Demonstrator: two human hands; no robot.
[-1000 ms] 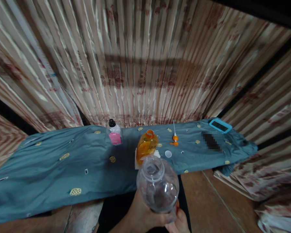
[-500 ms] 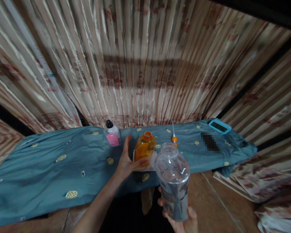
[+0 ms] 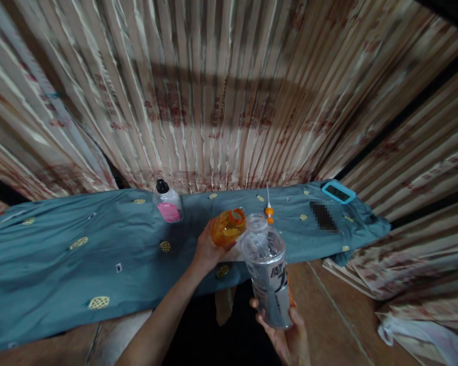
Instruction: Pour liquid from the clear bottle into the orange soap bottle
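Note:
My left hand [image 3: 209, 249] is wrapped round an orange see-through bottle [image 3: 228, 229], uncapped and tilted to the right. Its open mouth leans toward the neck of a clear plastic drink bottle [image 3: 269, 274] with a grey label. That clear bottle is gripped near its base by my right hand [image 3: 284, 330], almost upright and also uncapped. Whether the two bottles touch I cannot tell. Just behind the clear bottle's neck lies an orange pump top [image 3: 269, 213] with a thin tube. A white cloth or paper [image 3: 234, 252] lies under the orange bottle, mostly hidden.
On the teal patterned cloth [image 3: 137, 269] stands a clear bottle with a pink label and black cap [image 3: 169, 203], at left. A blue-framed device [image 3: 338, 192] and a pixelated dark object [image 3: 323, 216] lie at right. A pleated curtain [image 3: 209, 91] hangs behind.
My left hand has closed round the orange bottle, lifted it and tipped it right toward the clear bottle. The clear bottle has come up slightly. The view has shifted a little.

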